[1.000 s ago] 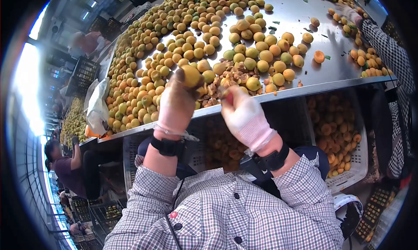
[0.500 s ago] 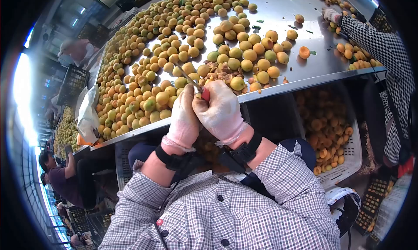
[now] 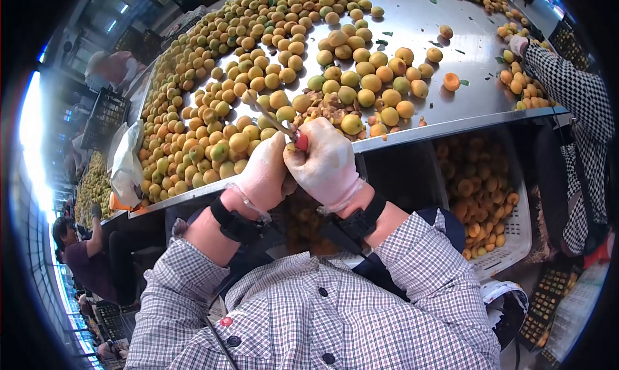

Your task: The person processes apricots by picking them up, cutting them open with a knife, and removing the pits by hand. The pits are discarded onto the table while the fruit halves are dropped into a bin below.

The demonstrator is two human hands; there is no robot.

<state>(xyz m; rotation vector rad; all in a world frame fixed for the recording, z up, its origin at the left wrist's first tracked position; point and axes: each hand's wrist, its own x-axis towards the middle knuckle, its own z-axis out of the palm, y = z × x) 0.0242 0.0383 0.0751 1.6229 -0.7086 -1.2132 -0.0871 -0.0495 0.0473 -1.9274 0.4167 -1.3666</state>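
My right hand (image 3: 322, 152), in a stained whitish-pink glove, is closed around the red handle of a slim knife (image 3: 274, 120). Its thin, brownish blade points up and left over the fruit. Close beside it, my left hand (image 3: 263, 170) is gloved too, with fingers curled inward. What it holds, if anything, is hidden. A small yellow bit shows between the hands. Just beyond them lies a heap of brown pits and scraps (image 3: 325, 107), with whole apricots (image 3: 351, 123) around it on the metal table (image 3: 445, 105).
Many apricots (image 3: 213, 118) cover the table's left side. Under its edge, a white crate (image 3: 521, 231) holds halved apricots (image 3: 480, 202). At right, a co-worker's checkered sleeve (image 3: 567, 80) reaches over the table. A white bag (image 3: 127, 167) hangs at the left corner.
My left hand has shifted slightly left and down, its wrist turning outward. The knife blade has tipped further left. At right, the co-worker's hand has moved down and right.
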